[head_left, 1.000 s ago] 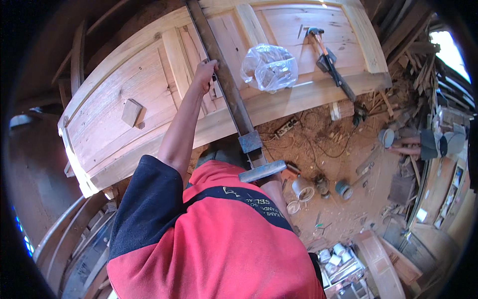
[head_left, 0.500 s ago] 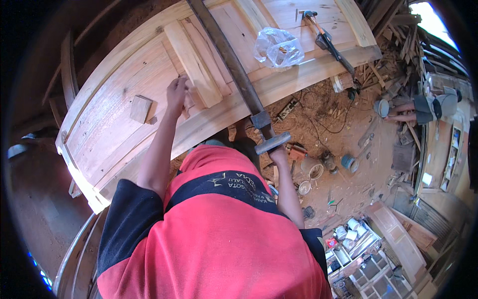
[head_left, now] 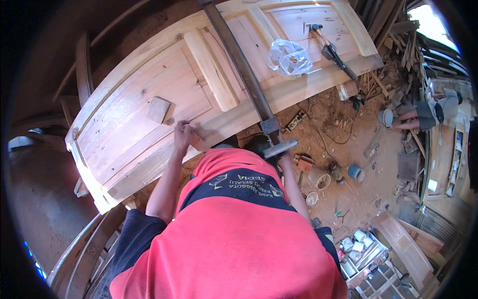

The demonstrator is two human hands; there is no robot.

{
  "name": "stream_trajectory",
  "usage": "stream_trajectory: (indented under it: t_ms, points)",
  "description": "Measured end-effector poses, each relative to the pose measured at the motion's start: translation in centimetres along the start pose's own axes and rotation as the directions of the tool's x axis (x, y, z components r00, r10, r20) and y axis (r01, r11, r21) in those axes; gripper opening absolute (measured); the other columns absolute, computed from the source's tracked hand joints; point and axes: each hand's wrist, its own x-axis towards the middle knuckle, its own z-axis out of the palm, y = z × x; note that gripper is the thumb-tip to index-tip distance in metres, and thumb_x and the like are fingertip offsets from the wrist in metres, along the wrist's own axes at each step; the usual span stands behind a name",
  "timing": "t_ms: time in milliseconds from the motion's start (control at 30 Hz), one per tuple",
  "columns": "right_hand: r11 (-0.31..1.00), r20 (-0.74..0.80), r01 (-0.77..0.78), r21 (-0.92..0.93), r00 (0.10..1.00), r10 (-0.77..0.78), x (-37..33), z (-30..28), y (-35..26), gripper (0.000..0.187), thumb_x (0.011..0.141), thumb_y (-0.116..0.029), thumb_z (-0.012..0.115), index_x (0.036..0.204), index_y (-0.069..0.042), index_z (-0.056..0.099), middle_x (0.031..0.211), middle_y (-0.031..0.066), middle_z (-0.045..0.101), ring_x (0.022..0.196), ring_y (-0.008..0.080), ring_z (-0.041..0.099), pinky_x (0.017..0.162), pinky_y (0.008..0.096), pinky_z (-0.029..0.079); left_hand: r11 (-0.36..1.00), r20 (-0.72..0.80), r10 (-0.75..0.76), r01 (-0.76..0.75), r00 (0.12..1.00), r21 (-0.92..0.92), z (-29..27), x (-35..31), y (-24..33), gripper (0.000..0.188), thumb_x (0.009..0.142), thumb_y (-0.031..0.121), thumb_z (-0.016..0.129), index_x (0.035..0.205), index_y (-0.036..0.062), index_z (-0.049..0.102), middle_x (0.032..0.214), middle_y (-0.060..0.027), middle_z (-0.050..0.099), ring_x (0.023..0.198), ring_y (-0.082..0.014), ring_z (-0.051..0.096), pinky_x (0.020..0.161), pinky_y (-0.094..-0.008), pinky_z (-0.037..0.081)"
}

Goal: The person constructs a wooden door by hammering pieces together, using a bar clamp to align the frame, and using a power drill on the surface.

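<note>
A large pale wooden panelled door [head_left: 134, 119] lies in front of me. My left hand [head_left: 182, 133] is closed on a small wood piece [head_left: 198, 143] at the door's near edge. On the panel just beyond it lies a square wood block [head_left: 159, 109]. A long metal bar clamp [head_left: 239, 70] crosses the door from far edge to near edge. Its flat end plate [head_left: 280, 148] juts out past the near edge. My right hand [head_left: 285, 161] is beside and partly behind that plate; its fingers are hidden.
A clear plastic bag [head_left: 290, 57] and a hammer [head_left: 315, 28] lie on the door's right half, beside a dark long tool [head_left: 340, 62]. Buckets [head_left: 355, 173] and a power strip [head_left: 295, 121] with cords are on the dirt floor. Another person [head_left: 428, 114] is at far right.
My left hand has come nearer to me, from the panel to the door's near edge, with the small wood piece. My right hand stays by the clamp's end. The view has shifted slightly.
</note>
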Motion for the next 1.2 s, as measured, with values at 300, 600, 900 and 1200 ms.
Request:
stream_trajectory:
  t_ms: [300, 600, 900, 1200]
  points:
    - [0.914, 0.041, 0.322, 0.247, 0.939, -0.341, 1.2, 0.9, 1.5, 0.046, 0.085, -0.025, 0.069, 0.128, -0.011, 0.061, 0.121, 0.0195, 0.066, 0.116, 0.0369, 0.061, 0.096, 0.0427, 0.050, 0.988, 0.001, -0.089, 0.089, 0.996, -0.126, 4.9, -4.6, 0.0, 0.024, 0.095, 0.013, 0.059, 0.115, 0.0006, 0.062, 0.089, -0.0047, 0.065, 0.076, -0.0117, 0.059, 0.065, -0.0260, 0.048]
    - [0.883, -0.163, 0.252, 0.396, 0.966, -0.202, -3.4, -3.5, -2.6, 0.034, 0.079, -0.032, 0.074, 0.106, -0.012, 0.073, 0.102, 0.0211, 0.070, 0.097, 0.0362, 0.069, 0.084, 0.0458, 0.054, 0.986, 0.046, -0.155, 0.158, 0.987, -0.060, 3.8, -10.4, -0.7, 0.028, 0.094, 0.013, 0.066, 0.116, -0.0031, 0.063, 0.103, -0.0086, 0.066, 0.089, -0.0155, 0.064, 0.076, -0.0286, 0.053]
    - [0.912, -0.038, 0.018, 0.409, 0.999, -0.003, -3.9, -4.7, -3.9, 0.034, 0.074, -0.034, 0.077, 0.103, -0.014, 0.075, 0.098, 0.0171, 0.072, 0.095, 0.0363, 0.070, 0.083, 0.0461, 0.056, 0.956, 0.054, -0.170, 0.151, 0.984, 0.250, -1.1, -12.0, -2.1, 0.035, 0.094, 0.019, 0.069, 0.120, -0.0027, 0.063, 0.102, -0.0101, 0.067, 0.091, -0.0180, 0.064, 0.080, -0.0306, 0.054]
    - [0.321, -0.273, 0.279, 0.905, 0.960, -0.064, -3.8, 0.3, 3.5, 0.038, 0.088, -0.036, 0.073, 0.110, -0.005, 0.073, 0.099, 0.0091, 0.075, 0.090, 0.0179, 0.070, 0.084, 0.0325, 0.054, 0.993, 0.199, 0.001, -0.024, 0.980, 0.112, 9.9, -9.9, 12.7, 0.032, 0.099, 0.021, 0.063, 0.123, 0.0010, 0.055, 0.115, -0.0127, 0.061, 0.107, -0.0221, 0.061, 0.091, -0.0392, 0.057]
